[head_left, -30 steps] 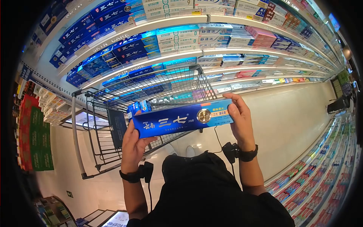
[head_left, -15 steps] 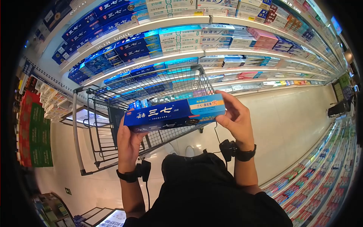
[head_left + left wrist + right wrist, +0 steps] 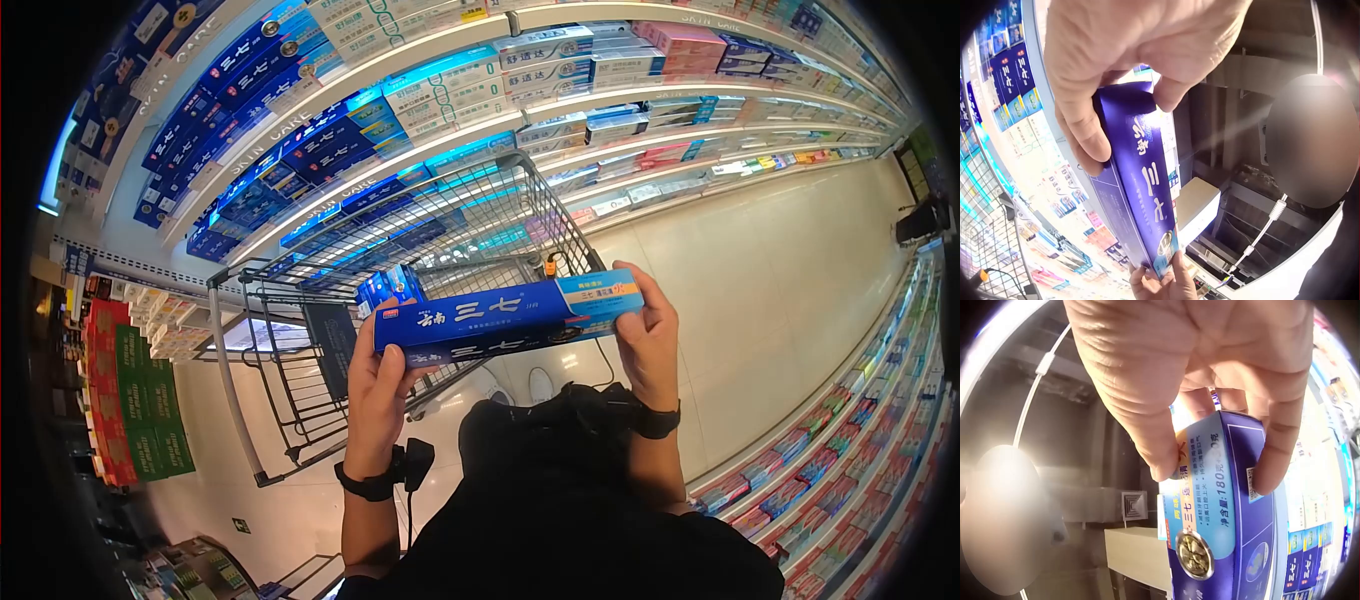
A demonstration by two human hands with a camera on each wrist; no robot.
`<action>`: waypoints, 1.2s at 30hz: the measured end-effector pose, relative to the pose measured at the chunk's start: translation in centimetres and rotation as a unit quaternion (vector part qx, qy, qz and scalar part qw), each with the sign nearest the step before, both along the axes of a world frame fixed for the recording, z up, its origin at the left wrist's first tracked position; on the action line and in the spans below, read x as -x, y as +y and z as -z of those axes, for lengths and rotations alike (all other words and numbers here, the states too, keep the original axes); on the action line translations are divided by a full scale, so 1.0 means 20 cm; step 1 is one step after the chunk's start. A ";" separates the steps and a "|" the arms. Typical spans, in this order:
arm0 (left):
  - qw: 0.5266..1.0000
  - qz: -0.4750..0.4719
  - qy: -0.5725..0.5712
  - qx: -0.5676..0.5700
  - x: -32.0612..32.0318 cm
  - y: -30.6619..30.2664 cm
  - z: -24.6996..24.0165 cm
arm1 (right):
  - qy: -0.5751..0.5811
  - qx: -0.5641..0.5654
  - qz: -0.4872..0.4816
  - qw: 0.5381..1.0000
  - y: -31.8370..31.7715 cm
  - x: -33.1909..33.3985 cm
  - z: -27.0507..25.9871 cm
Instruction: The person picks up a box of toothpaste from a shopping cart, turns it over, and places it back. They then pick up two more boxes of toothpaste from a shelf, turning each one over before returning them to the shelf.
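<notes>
A long blue toothpaste box (image 3: 480,315) with white lettering and a light blue end is held level in front of the body, over the near side of the cart. My left hand (image 3: 376,405) grips its dark blue end, thumb on the near side. At the light blue end, my right hand (image 3: 650,345) pinches the box between thumb and fingers. The left wrist view shows the box (image 3: 1138,169) lengthwise, with the left thumb and fingers on opposite sides. In the right wrist view, a round gold emblem (image 3: 1195,554) shows on the box below the right thumb.
A wire shopping cart (image 3: 520,165) stands between the body and the shelves, with blue boxes (image 3: 388,288) inside. Stocked toothpaste shelves (image 3: 420,150) curve across ahead. Red and green cartons (image 3: 145,400) are stacked at the left; another stocked shelf (image 3: 830,430) runs along the right.
The toothpaste box has tipped from its emblem side facing up to showing two long sides. Both hands still hold its ends. The head view has turned slightly, shifting shelves and cart.
</notes>
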State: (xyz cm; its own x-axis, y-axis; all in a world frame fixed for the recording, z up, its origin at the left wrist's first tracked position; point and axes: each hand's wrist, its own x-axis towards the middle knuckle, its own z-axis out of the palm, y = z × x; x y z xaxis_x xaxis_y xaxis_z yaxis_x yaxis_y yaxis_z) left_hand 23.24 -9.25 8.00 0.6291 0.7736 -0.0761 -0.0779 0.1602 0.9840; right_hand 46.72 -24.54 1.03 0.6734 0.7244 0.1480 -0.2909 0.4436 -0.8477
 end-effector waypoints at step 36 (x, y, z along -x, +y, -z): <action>0.936 -0.195 -0.294 -0.002 0.29 0.08 -0.03 | -0.197 0.002 -0.154 0.968 0.24 0.15 -0.43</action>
State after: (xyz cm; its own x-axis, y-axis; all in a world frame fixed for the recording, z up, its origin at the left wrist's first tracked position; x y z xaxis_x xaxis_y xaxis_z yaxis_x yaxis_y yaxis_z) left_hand 17.50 -7.64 8.53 0.2314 0.9524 0.1985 -0.6581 0.0030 0.7529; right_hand 43.77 -19.73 9.69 0.3178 0.8827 0.3463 -0.0626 0.3839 -0.9212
